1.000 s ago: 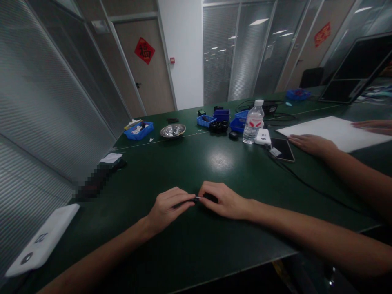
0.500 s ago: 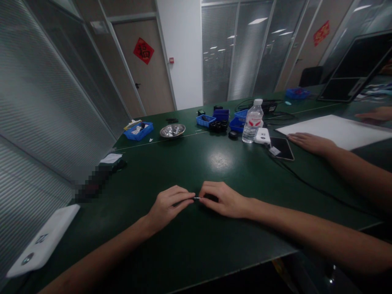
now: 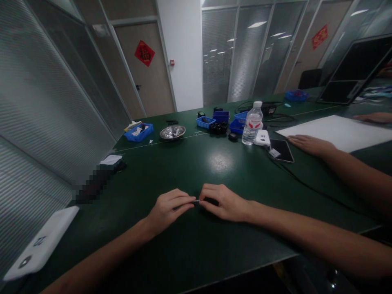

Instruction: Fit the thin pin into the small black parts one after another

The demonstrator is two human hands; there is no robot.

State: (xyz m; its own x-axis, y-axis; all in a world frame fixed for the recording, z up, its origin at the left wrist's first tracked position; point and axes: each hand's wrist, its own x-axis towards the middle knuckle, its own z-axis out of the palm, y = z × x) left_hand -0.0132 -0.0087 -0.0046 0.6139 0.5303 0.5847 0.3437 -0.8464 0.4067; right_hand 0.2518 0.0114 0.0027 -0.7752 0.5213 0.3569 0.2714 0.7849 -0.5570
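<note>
Both my hands rest on the dark green table (image 3: pixel 190 249) near its front edge, fingertips almost meeting. My left hand (image 3: pixel 168 208) is closed in a pinch on a thin dark tool whose small metal tip (image 3: pixel 196 201) points right. My right hand (image 3: pixel 225 201) is closed over a small black part (image 3: pixel 211 201), mostly hidden under the fingers. The tool tip touches that part.
A water bottle (image 3: pixel 252 123), blue bins (image 3: pixel 138 131), a metal bowl (image 3: pixel 172 132), black parts (image 3: pixel 218 128) and a white device (image 3: pixel 262 138) stand farther back. Another person's hand (image 3: pixel 309 145) lies beside a dark phone (image 3: pixel 281 150) and a white sheet (image 3: pixel 337 131). A white box (image 3: pixel 39 245) sits at left.
My hands stay together at the same spot; the view has shifted slightly. The other person's far hand has moved a little at the right edge.
</note>
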